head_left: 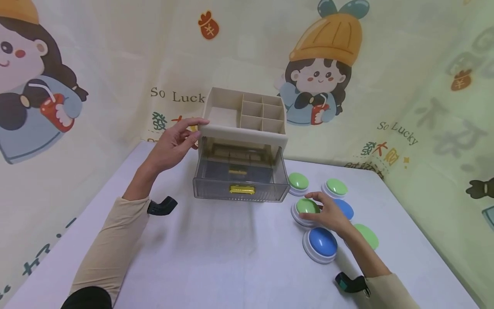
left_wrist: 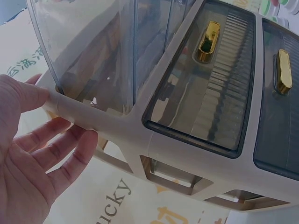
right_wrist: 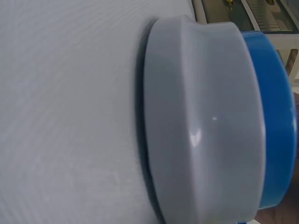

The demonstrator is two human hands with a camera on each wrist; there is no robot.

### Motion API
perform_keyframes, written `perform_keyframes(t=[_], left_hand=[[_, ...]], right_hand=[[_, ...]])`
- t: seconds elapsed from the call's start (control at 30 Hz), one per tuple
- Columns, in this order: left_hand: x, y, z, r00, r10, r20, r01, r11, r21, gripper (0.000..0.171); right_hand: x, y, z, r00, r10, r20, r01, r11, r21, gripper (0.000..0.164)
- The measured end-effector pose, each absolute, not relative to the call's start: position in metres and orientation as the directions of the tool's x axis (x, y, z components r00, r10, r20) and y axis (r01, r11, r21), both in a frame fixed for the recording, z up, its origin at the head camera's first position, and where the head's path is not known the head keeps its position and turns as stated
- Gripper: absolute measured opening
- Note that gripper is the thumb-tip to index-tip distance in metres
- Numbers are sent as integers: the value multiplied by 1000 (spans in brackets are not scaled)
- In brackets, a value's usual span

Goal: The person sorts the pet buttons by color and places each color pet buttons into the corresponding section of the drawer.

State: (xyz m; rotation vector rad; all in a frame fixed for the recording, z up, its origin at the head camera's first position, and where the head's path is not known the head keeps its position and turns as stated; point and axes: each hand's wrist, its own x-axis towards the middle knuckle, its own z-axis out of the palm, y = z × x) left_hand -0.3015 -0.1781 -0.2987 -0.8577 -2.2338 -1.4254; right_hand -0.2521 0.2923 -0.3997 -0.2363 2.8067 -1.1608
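Observation:
A beige desktop drawer organizer (head_left: pixel 247 135) with smoky clear drawers stands at the back middle. Its large bottom drawer (head_left: pixel 216 189) with a gold handle is pulled out. My left hand (head_left: pixel 173 143) holds the organizer's upper left corner, the thumb on the front frame (left_wrist: pixel 84 109) and the other fingers along the side. My right hand (head_left: pixel 328 213) spans a green push button (head_left: pixel 307 205) on a white base, thumb and a finger on opposite sides of its dome. Nearest below that hand is a blue push button (head_left: pixel 323 241), seen close up in the right wrist view.
More push buttons lie right of the organizer: a green one (head_left: pixel 298 180) beside the drawer, another green one (head_left: pixel 337 187), a blue one (head_left: pixel 344 209) and a green one (head_left: pixel 366 236) partly behind the right arm. A patterned curtain (head_left: pixel 247 51) hangs behind the white table (head_left: pixel 216 266).

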Motion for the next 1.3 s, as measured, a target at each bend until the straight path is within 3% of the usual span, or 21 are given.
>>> perform_keyframes(t=[0.27, 0.83, 1.1, 1.3], left_hand=[[-302, -178, -295, -748, 303, 591, 663, 302, 685, 38], [-303, -178, -298, -761, 303, 573, 648, 307, 697, 39], [-301, -177, -299, -765, 298, 571, 643, 312, 699, 39], [-300, -178, -299, -769, 289, 570, 639, 309, 705, 39]], right_hand=[[-256, 293, -406, -979, -198, -58, -99, 699, -708, 74], [-257, 294, -412, -990, -141, 14, -111, 708, -698, 76], [-255, 300, -407, -993, -109, -51, -14, 526, -850, 75], [-250, 298, -398, -992, -128, -10, -43, 406, -913, 69]])
